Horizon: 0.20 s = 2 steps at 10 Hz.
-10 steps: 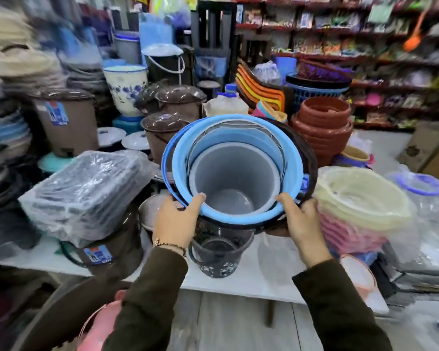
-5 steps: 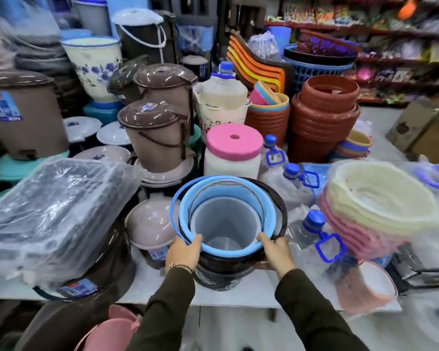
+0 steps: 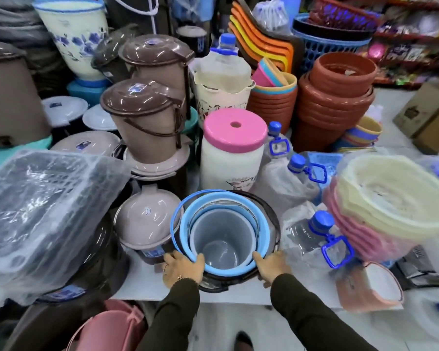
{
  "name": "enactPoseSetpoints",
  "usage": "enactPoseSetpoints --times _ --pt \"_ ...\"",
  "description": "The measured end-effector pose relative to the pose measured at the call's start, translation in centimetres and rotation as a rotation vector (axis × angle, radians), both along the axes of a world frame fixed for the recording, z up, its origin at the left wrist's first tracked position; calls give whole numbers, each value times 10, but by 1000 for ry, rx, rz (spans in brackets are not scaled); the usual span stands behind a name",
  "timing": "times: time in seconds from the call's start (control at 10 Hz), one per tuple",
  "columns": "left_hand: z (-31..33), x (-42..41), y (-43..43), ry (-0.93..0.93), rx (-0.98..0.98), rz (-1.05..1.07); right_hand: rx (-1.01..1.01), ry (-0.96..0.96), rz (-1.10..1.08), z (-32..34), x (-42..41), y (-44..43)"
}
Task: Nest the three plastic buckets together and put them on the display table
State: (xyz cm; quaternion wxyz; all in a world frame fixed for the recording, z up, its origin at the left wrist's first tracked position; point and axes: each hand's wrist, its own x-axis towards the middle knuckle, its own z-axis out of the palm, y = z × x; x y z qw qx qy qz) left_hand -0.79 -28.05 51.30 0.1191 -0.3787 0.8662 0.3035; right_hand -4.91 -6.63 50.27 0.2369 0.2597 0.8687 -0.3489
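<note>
Three buckets sit nested one inside another near the front edge of the white display table [image 3: 238, 297]: a grey inner bucket [image 3: 221, 239], a light blue middle bucket [image 3: 238, 203] and a dark brown outer bucket [image 3: 273, 219]. The stack looks to rest upright on the table. My left hand [image 3: 181, 268] holds the stack's left rim with the thumb over the blue edge. My right hand [image 3: 271, 266] grips the right side, fingers against the brown bucket.
A brown lidded bin [image 3: 142, 224] touches the stack's left. A pink-lidded white container [image 3: 232, 150] stands just behind. Clear bottles with blue caps [image 3: 307, 231] crowd the right, beside stacked cream and pink baskets [image 3: 388, 206]. A plastic-wrapped tray [image 3: 43, 211] lies left.
The nested buckets went from tilted and lifted towards me down onto the table's front edge. Both hands stayed on the rim and moved down and forward with them.
</note>
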Motion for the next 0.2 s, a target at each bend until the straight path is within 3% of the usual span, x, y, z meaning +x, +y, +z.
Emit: enactPoseSetpoints --times 0.1,0.2 --pt "1 -5 -3 -52 31 24 -104 -148 10 8 -3 7" --pt "2 -7 -9 -22 -9 13 -33 -82 44 15 -6 11"
